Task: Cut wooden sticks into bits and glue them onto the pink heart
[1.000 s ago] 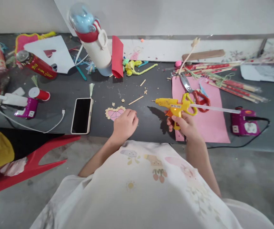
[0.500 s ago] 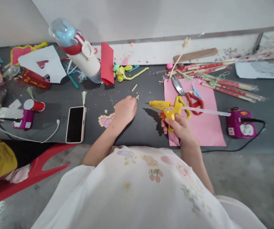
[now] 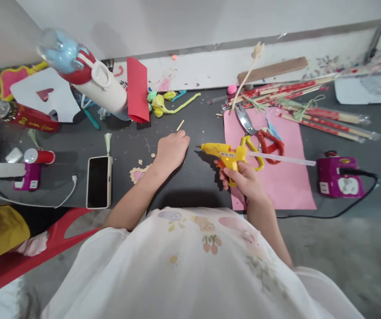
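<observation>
The right hand [image 3: 243, 179] grips the glue gun [image 3: 225, 154], nozzle pointing left over the surface [image 3: 193, 186]. The left hand [image 3: 170, 148] is curled, its grip's contents untellable, just beyond the paper heart [image 3: 139, 173], whose visible rim seems already lined.

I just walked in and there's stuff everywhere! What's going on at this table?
A person sits at a dark table. Their right hand holds a yellow glue gun, its tip pointing left just above the table. Their left hand rests curled on the table beside that tip, just past a small pink heart edged with little pale pieces. A pair of scissors lies on a pink paper sheet nearby.
</observation>
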Motion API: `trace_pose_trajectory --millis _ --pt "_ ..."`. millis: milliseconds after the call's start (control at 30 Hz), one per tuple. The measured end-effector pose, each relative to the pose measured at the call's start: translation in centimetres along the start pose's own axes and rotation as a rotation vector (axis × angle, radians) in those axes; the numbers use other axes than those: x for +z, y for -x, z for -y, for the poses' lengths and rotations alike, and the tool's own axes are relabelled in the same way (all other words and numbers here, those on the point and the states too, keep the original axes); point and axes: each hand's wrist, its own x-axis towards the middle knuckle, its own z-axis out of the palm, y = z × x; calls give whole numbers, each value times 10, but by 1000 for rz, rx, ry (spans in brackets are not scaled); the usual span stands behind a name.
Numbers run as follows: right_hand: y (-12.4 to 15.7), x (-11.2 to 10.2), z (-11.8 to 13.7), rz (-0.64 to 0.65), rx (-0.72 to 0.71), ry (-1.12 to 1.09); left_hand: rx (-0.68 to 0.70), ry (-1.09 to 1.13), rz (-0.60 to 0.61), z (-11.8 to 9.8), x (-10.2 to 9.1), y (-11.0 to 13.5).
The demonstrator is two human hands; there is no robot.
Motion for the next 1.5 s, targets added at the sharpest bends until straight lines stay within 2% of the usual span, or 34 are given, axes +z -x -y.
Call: trace_pose_trajectory --millis 367,567,833,933,1000,1067,1133,1200,1267,1500 --pt "1 -2 -6 8 -3 47 -38 117 75 -14 -12 -1" --pt "4 -3 -4 20 15 40 26 40 105 -10 -14 -4" --pt "10 -2 -2 -17 -41 -36 35 155 48 3 -8 -6" --pt "12 -3 -3 -24 -83 -52 8 367 -69 11 -6 1" --pt "14 -4 -5 -29 -110 -57 -54 607 -180 15 -4 6" --pt "16 -5 -6 -29 -138 -53 -130 887 -236 16 -2 12" --pt "18 -5 -5 -13 -162 -42 -178 1207 -206 15 -2 17" --pt "21 -4 -4 8 -182 -31 -194 1511 -126 13 -5 23" --pt "24 -3 -2 16 -198 -20 -195 1719 -68 10 -9 28" --pt "29 1 -1 24 -241 -38 -159 1958 -118 3 -19 39"
